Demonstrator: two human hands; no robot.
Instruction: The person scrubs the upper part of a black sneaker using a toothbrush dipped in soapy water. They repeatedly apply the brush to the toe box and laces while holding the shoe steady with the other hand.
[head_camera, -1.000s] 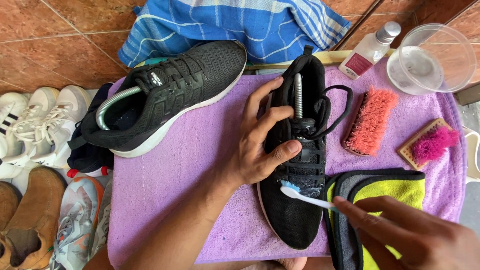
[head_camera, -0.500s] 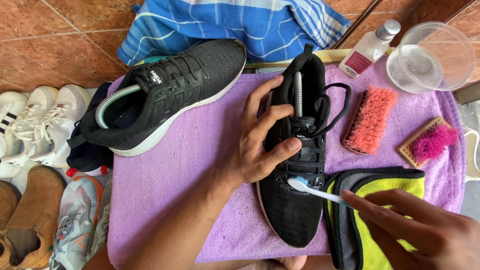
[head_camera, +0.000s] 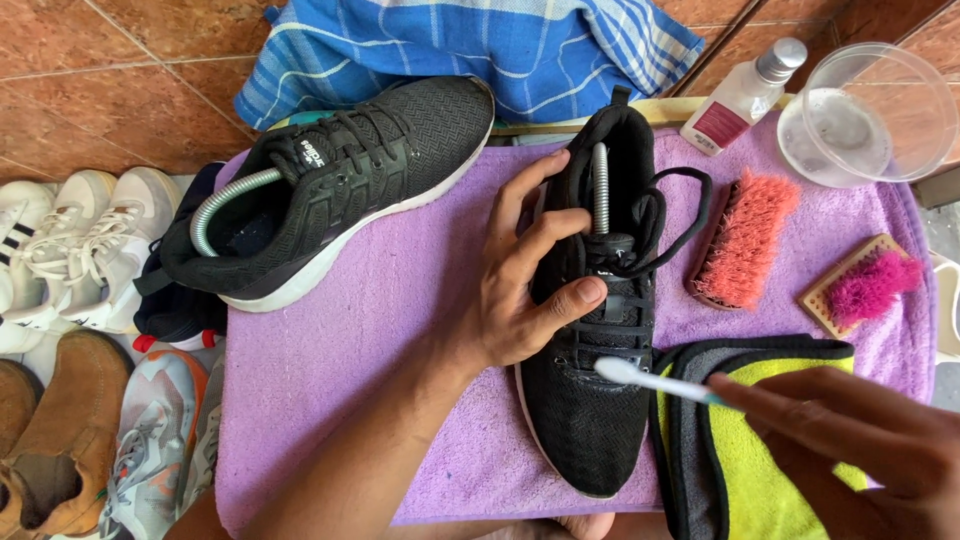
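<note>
My left hand (head_camera: 525, 285) grips a black mesh sneaker (head_camera: 600, 400) around its laces and tongue, pressing it onto the purple towel (head_camera: 400, 330). My right hand (head_camera: 860, 440) at the lower right holds a white toothbrush (head_camera: 650, 378), whose head touches the shoe's right side near the lower eyelets. A second black sneaker (head_camera: 340, 195) with a white sole lies on its side at the towel's upper left, untouched.
An orange scrub brush (head_camera: 745, 240), a pink-bristled wooden brush (head_camera: 865, 285), a small clear bottle (head_camera: 742, 95) and a clear bowl (head_camera: 865, 115) sit to the right. A yellow and grey cloth (head_camera: 740, 440) lies under my right hand. White, brown and grey shoes (head_camera: 70, 330) line the left floor.
The toothbrush head has slid along the shoe's right side, from the toe area up toward the laces. My left hand keeps the same hold.
</note>
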